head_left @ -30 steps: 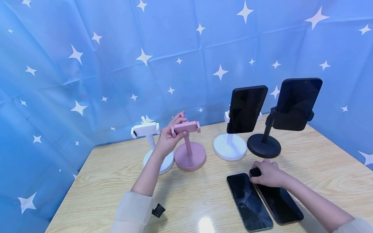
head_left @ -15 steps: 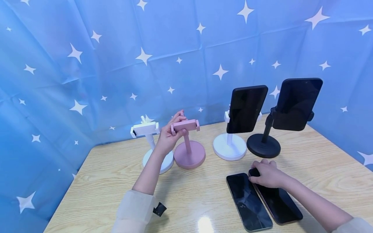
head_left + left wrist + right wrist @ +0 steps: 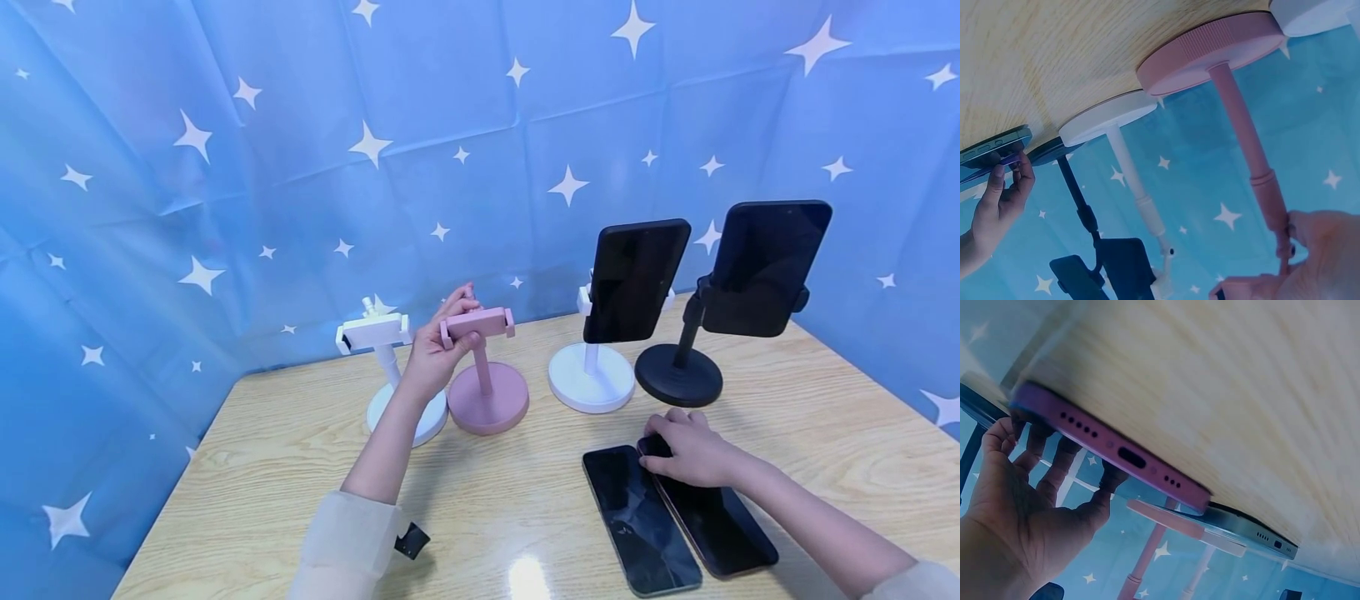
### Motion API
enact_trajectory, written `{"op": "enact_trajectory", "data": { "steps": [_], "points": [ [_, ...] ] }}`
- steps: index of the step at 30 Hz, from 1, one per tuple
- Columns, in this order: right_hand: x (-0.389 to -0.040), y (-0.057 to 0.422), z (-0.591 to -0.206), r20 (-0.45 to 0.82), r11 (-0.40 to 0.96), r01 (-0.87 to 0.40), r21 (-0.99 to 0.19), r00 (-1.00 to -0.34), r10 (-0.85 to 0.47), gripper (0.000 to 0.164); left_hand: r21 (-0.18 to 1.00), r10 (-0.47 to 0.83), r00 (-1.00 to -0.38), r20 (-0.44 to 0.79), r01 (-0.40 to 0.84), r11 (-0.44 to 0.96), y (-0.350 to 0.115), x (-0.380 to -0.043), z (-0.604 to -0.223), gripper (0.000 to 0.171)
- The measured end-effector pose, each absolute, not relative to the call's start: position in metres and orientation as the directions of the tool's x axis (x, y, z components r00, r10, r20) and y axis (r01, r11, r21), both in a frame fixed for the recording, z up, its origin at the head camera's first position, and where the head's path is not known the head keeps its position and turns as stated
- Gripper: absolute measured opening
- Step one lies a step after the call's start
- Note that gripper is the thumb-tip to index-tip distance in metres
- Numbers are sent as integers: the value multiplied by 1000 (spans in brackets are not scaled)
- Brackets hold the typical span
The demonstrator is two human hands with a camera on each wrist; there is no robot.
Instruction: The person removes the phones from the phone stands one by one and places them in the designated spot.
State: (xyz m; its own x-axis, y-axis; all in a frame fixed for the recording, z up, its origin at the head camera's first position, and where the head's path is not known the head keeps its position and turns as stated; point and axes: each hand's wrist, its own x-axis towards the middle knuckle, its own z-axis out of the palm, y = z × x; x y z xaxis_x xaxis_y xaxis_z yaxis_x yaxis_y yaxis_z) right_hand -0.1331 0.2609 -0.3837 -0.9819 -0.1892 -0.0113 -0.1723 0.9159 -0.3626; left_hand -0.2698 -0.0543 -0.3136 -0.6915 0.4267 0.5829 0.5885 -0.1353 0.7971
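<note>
A blue curtain [image 3: 300, 192] with white stars [image 3: 371, 145] hangs left, far and right of a pale wooden table [image 3: 255, 483].

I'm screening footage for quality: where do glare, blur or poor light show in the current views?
Head: bright glare on the table near the bottom edge, pale reflections across the left flat phone; left wrist: dim, bluish, upside down; right wrist: also dim and bluish, wood grain smeared, though the holes in the purplish-edged phone look fairly crisp.

Can't really tell what that little black bit [image 3: 413, 543] is, the left sleeve [image 3: 348, 529] covers its edge, and the right hand [image 3: 690, 450] hides part of one phone [image 3: 723, 525].
</note>
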Motion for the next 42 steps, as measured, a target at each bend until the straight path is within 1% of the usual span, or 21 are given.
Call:
{"op": "enact_trajectory", "data": {
  "steps": [4,10,13,17,20,23,27,28,30,33,34,37,40,42],
  "points": [
    [-133,262,-385,-7,914,-178,-365,-981,-194,30,796,422,-693,584,591,-132,-54,-269,-314,36],
    [-134,263,-386,36,911,-202,-361,-979,-202,22,803,424,-700,574,582,-125,-54,-268,-313,37],
    [-134,264,-387,37,910,-206,-360,-978,-207,22,806,422,-706,569,581,-115,-53,-268,-314,36],
    [-136,267,-387,26,910,-210,-357,-976,-215,22,822,402,-726,558,548,-154,-51,-266,-315,36],
    [-137,268,-385,9,907,-217,-361,-973,-229,22,843,363,-761,538,484,-235,-47,-264,-317,36],
    [-137,270,-381,16,890,-267,-370,-960,-281,21,862,284,-823,491,412,-296,-43,-260,-321,36],
    [-139,272,-368,88,844,-338,-416,-939,-333,17,896,134,-909,395,349,-275,-40,-251,-329,22],
    [-140,271,-363,115,834,-347,-430,-937,-330,17,911,108,-927,359,323,-255,-40,-248,-332,21],
    [-140,268,-352,166,811,-348,-470,-937,-306,18,935,97,-950,296,267,-233,-38,-243,-336,19],
    [-140,263,-334,234,792,-321,-519,-945,-229,25,963,177,-959,221,186,-195,-32,-233,-340,8],
    [-140,261,-328,250,789,-304,-533,-948,-196,29,970,217,-954,206,171,-171,-29,-230,-341,9],
    [-140,255,-310,267,790,-228,-570,-960,-85,42,981,366,-911,193,187,-52,-18,-222,-337,26],
    [-142,251,-295,274,789,-166,-592,-962,3,53,968,520,-840,158,236,86,-5,-215,-327,39],
    [-144,248,-288,288,782,-147,-606,-957,44,56,952,588,-798,129,266,152,4,-212,-318,49]
  ]
}}
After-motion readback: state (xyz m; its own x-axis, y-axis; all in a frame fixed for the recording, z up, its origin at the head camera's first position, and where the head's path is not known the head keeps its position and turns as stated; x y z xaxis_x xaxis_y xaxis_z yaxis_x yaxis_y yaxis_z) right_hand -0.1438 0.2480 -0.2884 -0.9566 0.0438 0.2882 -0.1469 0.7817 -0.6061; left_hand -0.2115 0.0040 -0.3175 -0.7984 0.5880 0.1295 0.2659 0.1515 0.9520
